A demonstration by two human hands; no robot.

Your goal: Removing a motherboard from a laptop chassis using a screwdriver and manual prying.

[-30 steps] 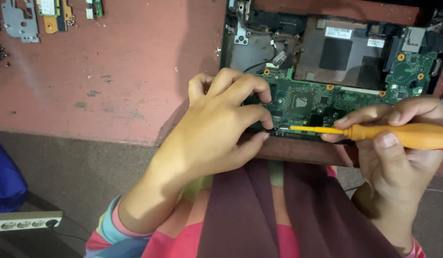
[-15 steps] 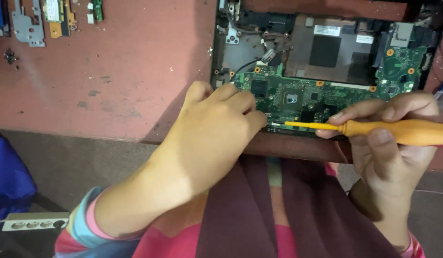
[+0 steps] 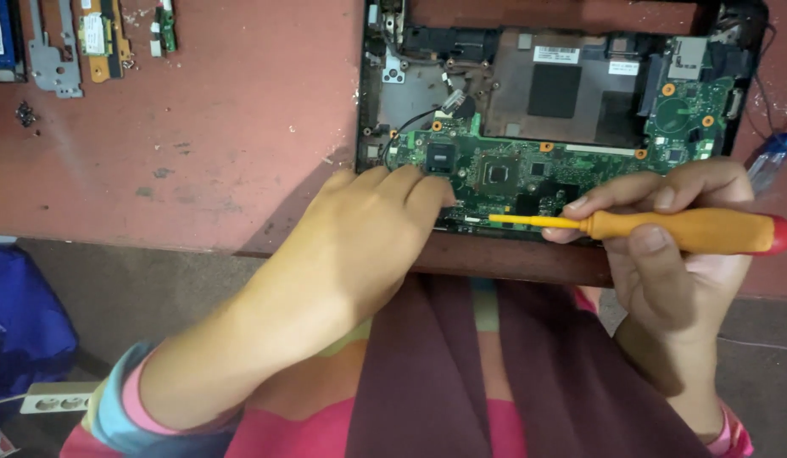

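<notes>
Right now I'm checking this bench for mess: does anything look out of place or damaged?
Small screws lie loose on the red table at far left, unboxed beside removed parts. The table's paint is chipped and scuffed. The opened laptop shows no clear damage.

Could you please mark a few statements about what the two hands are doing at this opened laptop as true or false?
1. The right hand holds a screwdriver with an orange handle. True.
2. The screwdriver's tip points at the green circuit board. True.
3. The left hand holds a second screwdriver. False: it rests on the board's near edge, with no tool visible in it.
4. The laptop lies on a blue table. False: the table is reddish.
5. Small loose parts lie at the table's far left. True.
</notes>
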